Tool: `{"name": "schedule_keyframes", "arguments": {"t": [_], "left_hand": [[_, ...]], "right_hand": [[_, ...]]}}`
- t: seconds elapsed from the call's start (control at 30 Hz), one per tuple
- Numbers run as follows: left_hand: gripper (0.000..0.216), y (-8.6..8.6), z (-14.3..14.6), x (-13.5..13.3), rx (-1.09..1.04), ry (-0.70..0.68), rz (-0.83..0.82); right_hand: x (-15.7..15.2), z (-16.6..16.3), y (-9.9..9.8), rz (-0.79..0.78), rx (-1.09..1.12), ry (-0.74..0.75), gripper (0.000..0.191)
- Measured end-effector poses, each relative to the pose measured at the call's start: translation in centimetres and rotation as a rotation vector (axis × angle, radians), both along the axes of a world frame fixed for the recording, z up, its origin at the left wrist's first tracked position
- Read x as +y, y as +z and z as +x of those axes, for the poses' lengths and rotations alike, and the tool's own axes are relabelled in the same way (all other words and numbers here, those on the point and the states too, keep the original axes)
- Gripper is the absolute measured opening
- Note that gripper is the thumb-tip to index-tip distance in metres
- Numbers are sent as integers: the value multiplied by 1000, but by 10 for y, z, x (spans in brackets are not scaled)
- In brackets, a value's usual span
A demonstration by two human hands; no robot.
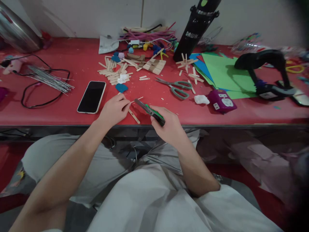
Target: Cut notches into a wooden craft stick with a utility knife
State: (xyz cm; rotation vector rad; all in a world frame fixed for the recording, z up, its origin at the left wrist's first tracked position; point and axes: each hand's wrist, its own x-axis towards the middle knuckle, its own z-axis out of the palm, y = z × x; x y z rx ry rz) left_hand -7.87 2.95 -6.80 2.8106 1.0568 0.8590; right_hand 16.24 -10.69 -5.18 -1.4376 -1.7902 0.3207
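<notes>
My right hand (167,125) is wrapped round a green and black utility knife (154,113), its blade pointing left toward my other hand. My left hand (113,109) pinches a thin, pale wooden stick (138,99) near the table's front edge. The knife's blade tip is at the stick; whether it touches cannot be made out. Just below lies a popsicle stick (134,116), partly behind my left fingers. A blue flat piece (121,88) rests behind the left hand, and grey-handled scissors (178,88) lie open beyond the knife.
Left of my hands are a phone (92,97) and a bundle of metal wires (50,80). Popsicle sticks (116,71) lie heaped at the back. A black bottle (194,32), green paper (227,72), a purple block (222,101) and a black headset (265,75) stand or lie rightward.
</notes>
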Motion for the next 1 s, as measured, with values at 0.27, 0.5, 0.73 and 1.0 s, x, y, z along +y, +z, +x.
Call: {"name": "schedule_keyframes", "arguments": {"t": [0.27,0.5,0.73,1.0], "left_hand": [[28,4,1,-1,-23,17,-78],[19,10,6,-1,-47,47,-168],[21,12,13,-2,-58,94,-204],[23,14,16,-1,-79,115,-219]], "right_hand": [[-5,-8,6,-46,-105,4,49],[-4,-4,7,-97,-236,10,55],[5,-10,4,-150,-218,25,57],[-4,-10,4,-176,-281,1,60]]}}
